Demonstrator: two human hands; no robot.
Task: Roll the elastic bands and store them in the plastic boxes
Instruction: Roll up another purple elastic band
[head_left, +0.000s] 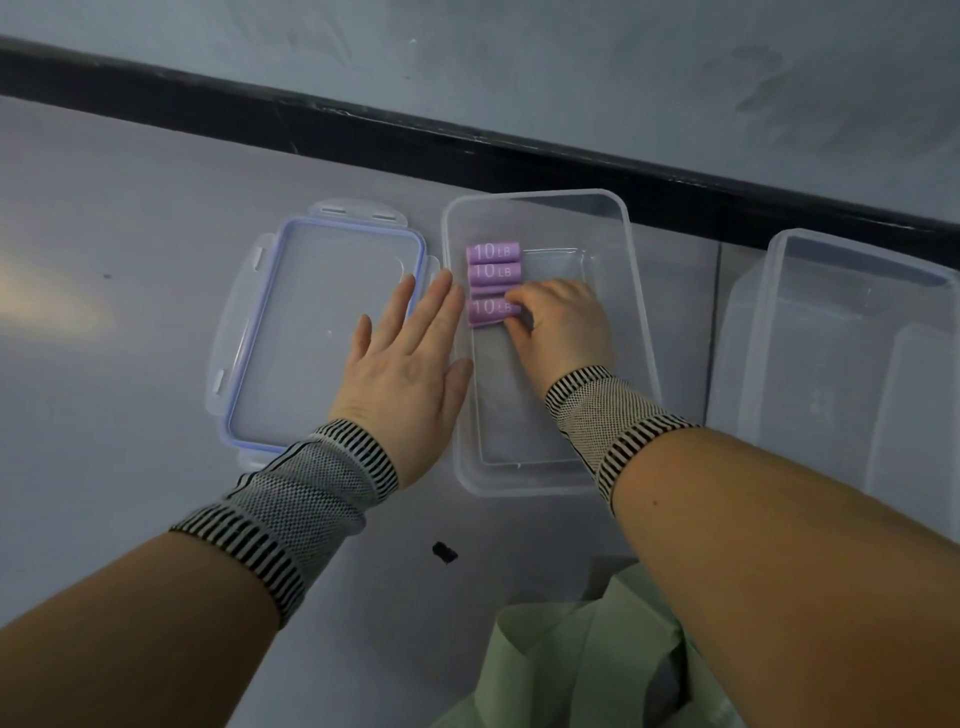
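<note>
A clear plastic box (631, 291) stands open on the grey surface. Several rolled purple elastic bands marked "10 LB" (492, 261) lie in a column against its left wall. My right hand (563, 322) is inside the box, fingers pinched on the nearest purple roll (485, 309). My left hand (410, 364) lies flat and spread against the outside of the box's left wall, partly over the lid (311, 332). Loose pale green elastic bands (587, 654) lie unrolled at the bottom edge, partly under my right forearm.
The lid, clear with a blue seal, lies upside up left of the box. A second clear plastic box (852, 364) stands at the right. A black strip (467, 140) runs along the far edge of the surface. A small dark speck (444, 552) lies near me.
</note>
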